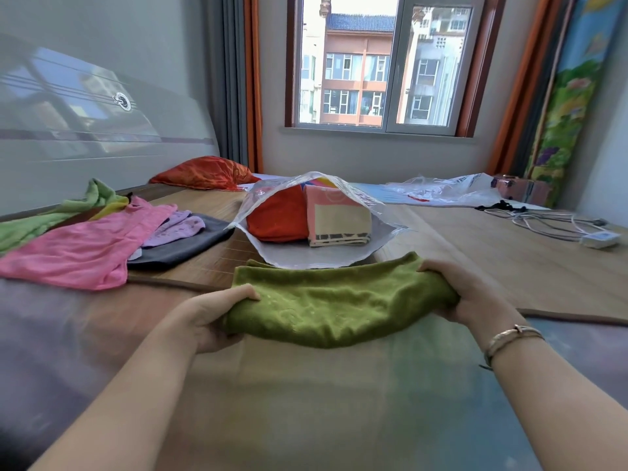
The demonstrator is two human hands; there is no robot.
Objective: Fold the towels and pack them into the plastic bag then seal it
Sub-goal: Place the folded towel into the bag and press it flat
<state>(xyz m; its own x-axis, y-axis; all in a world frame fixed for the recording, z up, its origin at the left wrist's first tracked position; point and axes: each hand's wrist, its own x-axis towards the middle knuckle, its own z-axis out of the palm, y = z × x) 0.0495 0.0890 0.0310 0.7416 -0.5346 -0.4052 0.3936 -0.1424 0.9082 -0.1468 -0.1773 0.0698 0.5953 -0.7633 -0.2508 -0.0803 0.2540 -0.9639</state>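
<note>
Bamboo mat (492,253) covers the bed, bare to the right. Plastic bag (316,256) gapes open just beyond the folded green towel (336,304), whose ends the left hand (204,317) and right hand (475,294) clasp.

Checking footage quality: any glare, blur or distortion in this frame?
Head view: daylight from the window reflects as glare on the glossy headboard; wide-angle bending curves the edges; lower corners look soft; hands and green towel are sharp.
</note>
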